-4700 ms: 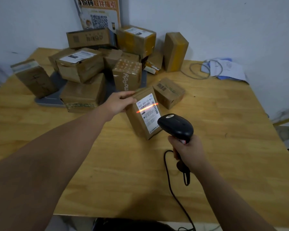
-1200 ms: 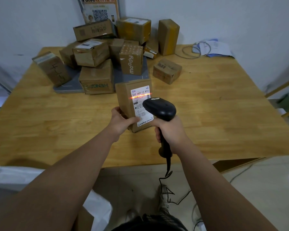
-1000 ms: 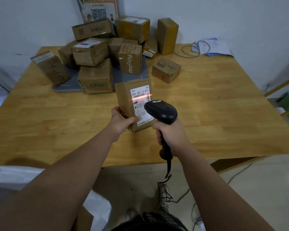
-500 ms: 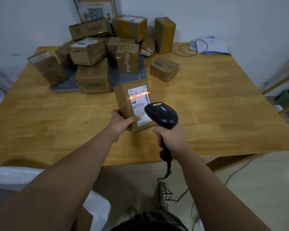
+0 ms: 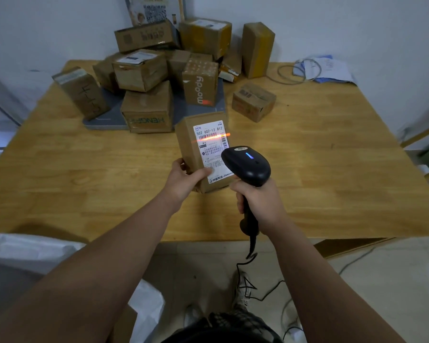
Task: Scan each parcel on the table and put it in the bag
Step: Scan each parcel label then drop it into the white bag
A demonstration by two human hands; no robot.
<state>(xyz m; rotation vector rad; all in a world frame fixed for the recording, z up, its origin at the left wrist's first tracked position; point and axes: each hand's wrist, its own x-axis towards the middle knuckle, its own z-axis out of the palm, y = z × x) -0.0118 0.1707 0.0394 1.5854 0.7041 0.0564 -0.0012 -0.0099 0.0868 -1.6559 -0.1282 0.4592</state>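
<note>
- 1 white bag point(image 5: 30, 251) sits below and to the left of the left forearm, off the near edge of the table point(image 5: 332, 169). I cannot tell how its mouth lies.
- Far ahead and left of the left hand, 1 taped box point(image 5: 81, 92) leans at the corner of a grey slab point(image 5: 107, 118).
- A pile of parcels point(image 5: 144, 70) crowds that slab, straight ahead of the left hand. 1 box printed "HENGE" point(image 5: 148, 112) is nearest, with 1 upright box printed "moody" point(image 5: 200, 85) just beside it.
- The left hand point(image 5: 183, 179) grips the lower left corner of the parcel point(image 5: 191, 144), thumb across the front and fingers curled behind.
- The parcel stands tilted between the 2 hands, lifted above the table. Its white label point(image 5: 212, 149) faces the camera.
- 1 orange-red scan line point(image 5: 211, 137) crosses the barcode near the top of the label.
- The black scanner point(image 5: 245, 164) points at the label from just right of the parcel, with a blue light lit on its head.
- The right hand point(image 5: 260, 201) wraps tightly around the scanner's handle, and the cord point(image 5: 255, 288) hangs from it toward the floor.
- Ahead and right of the scanner, 1 small box point(image 5: 254, 101) lies alone on the table, with 1 tall box point(image 5: 257, 49) beyond it.
- Far right of both hands, papers and a coiled cable point(image 5: 325, 70) rest by the wall.
</note>
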